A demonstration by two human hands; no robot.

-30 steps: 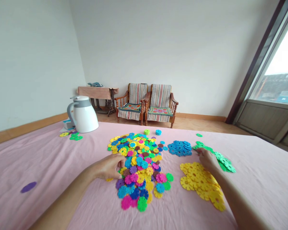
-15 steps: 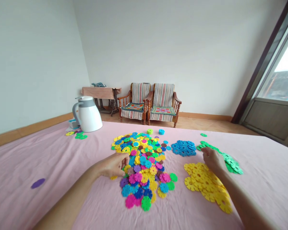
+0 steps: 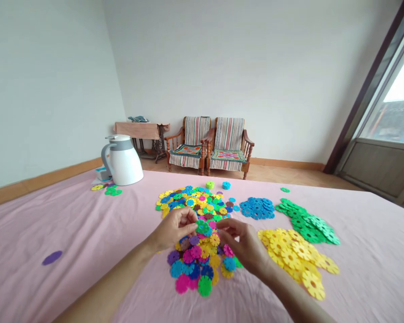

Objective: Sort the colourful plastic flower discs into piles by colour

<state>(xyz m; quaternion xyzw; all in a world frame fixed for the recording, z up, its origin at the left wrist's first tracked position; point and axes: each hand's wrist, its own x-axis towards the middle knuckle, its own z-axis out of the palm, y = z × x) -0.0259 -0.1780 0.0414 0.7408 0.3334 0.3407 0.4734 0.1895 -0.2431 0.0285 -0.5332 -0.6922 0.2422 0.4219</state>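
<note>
My left hand (image 3: 177, 228) hovers over the middle of a heap of mixed-colour plastic snowflake discs (image 3: 188, 258). Its thumb and forefinger pinch a green snowflake disc (image 3: 201, 226). Just right of that disc is my right hand (image 3: 245, 244), its fingers bent and its thumb apart from the forefinger, with nothing visible between them. Beyond my right forearm lies a group of yellow flower shapes (image 3: 291, 251), made of joined discs. Behind it are green flower shapes (image 3: 311, 224) and blue flower shapes (image 3: 257, 207).
A white jug (image 3: 126, 161) stands at the back left of the pink cloth (image 3: 97, 233), with a few discs near it. One purple disc (image 3: 52, 258) lies alone at left. Small disc stacks (image 3: 210, 184) sit behind the heap. Two wooden chairs (image 3: 229, 139) stand beyond the table.
My right hand has moved left from the green flower shapes to the heap. My left hand has risen slightly rightward, and a green disc now shows in its fingers.
</note>
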